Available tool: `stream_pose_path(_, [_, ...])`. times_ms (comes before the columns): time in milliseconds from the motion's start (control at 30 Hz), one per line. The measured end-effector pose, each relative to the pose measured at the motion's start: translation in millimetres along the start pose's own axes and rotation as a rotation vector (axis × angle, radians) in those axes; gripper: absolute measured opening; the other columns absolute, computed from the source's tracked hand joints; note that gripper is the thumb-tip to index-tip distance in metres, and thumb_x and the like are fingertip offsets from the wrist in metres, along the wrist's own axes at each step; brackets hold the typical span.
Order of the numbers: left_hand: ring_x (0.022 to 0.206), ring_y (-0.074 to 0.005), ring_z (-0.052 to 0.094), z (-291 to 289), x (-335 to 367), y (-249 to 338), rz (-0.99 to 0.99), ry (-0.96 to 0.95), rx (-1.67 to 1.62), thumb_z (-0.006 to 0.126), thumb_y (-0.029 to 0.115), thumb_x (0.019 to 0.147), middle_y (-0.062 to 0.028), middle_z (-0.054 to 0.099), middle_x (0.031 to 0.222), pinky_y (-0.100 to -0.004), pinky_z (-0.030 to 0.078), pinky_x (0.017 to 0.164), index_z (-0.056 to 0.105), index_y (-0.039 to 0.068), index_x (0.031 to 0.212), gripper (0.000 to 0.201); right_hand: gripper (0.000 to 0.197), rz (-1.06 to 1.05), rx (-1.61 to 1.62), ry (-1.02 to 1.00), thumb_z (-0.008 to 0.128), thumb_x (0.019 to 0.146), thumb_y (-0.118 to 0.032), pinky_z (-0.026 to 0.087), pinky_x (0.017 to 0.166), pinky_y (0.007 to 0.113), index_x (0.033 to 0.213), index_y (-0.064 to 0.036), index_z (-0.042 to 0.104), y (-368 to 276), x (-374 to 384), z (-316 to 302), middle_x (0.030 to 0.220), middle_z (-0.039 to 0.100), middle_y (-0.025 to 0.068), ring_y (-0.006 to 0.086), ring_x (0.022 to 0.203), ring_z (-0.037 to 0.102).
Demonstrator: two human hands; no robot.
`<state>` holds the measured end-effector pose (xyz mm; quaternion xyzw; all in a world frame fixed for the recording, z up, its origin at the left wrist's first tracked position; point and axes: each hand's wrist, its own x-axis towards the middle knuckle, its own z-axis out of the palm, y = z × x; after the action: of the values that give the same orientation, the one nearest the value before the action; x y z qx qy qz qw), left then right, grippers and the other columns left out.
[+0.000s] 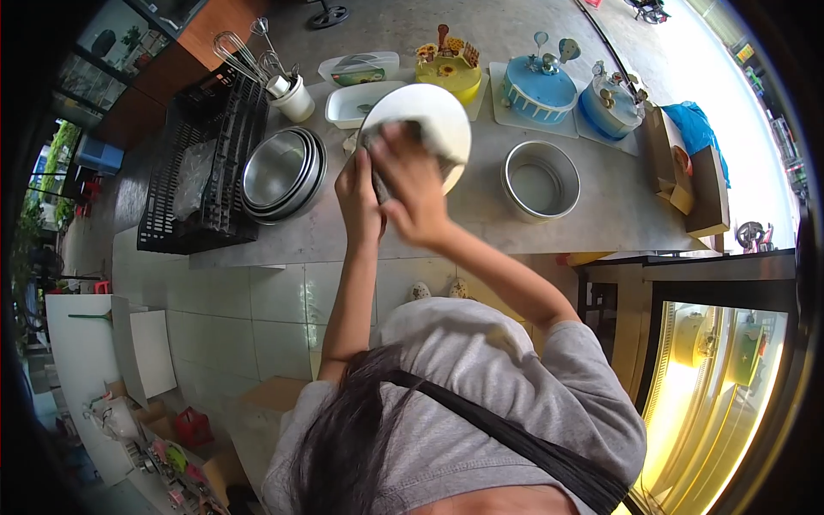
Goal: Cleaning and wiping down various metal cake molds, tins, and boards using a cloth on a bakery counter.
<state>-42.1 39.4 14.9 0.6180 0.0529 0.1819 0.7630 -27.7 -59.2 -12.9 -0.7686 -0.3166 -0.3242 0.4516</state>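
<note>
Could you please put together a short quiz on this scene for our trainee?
1. How many decorated cakes stand on the metal table?
2. True or false: the black plastic crate stands left of the nested metal pans.
3. In this view, which overlaps more of the round white disc: (a) the left hand or (b) the right hand?

Key: 1. Three; 2. True; 3. b.

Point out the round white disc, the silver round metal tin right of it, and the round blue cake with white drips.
Round white disc (432, 104): head view, upper face.
Silver round metal tin (537, 184): head view, inside bottom.
Round blue cake (539, 87): head view, top face.
</note>
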Motion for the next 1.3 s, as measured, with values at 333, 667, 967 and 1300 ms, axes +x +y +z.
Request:
stream_pose_path(333, [0.074, -0.0078, 0.050, -11.7, -5.3, 14.8, 0.162, 0.069, -0.094, 0.049, 0.027, 0.091, -0.0044, 0.059, 0.081, -0.0220, 0.040, 0.067, 0.057, -0.002, 0.085, 0.031, 0.053, 0.125, 0.131, 0.147, 0.050, 0.080, -0.013, 0.021, 0.104, 0.043, 0.131, -0.0081, 0.037, 42.5, 36.7, -16.0, 0.139, 0.024, 0.0204, 0.0415, 0.129, 0.019])
stream_pose_path(667, [0.057, -0.0033, 0.027, -1.3, 5.6, 23.1, 0.140, -0.162, 0.122, 0.045, 0.026, 0.093, 0.0061, 0.034, 0.060, -0.0211, 0.022, 0.049, 0.049, 0.002, 0.071, 0.033, 0.036, -0.057, 0.059, 0.326, 0.045, 0.085, -0.023, 0.025, 0.101, 0.047, 0.113, -0.0029, 0.054, 29.5, 23.8, -2.2, 0.126, 0.044, 0.0186, 0.0416, 0.120, 0.036])
stream_pose_path(967, [0.086, -0.0158, 0.056, -12.5, 21.6, 9.4, -0.036, 0.103, -0.382, 0.048, 0.028, 0.090, -0.0089, 0.056, 0.094, -0.0278, 0.046, 0.076, 0.054, -0.002, 0.098, 0.031, 0.046, -0.124, 0.035, -0.197, 0.055, 0.079, -0.016, 0.025, 0.102, 0.042, 0.124, -0.0121, 0.047, -7.0, 19.7, 1.4, 0.133, 0.039, 0.0098, 0.0262, 0.124, 0.036])
stream_pose_path(1300, [0.097, -0.0171, 0.052, -7.9, 17.6, -19.4, 0.076, -0.086, -0.043, 0.051, 0.027, 0.088, -0.0114, 0.055, 0.106, -0.0307, 0.042, 0.082, 0.053, -0.004, 0.107, 0.036, 0.048, -0.141, -0.050, -0.084, 0.050, 0.079, -0.024, 0.017, 0.104, 0.049, 0.126, -0.0191, 0.046, 8.1, 36.8, -6.4, 0.138, 0.032, 0.0118, 0.0359, 0.129, 0.023])
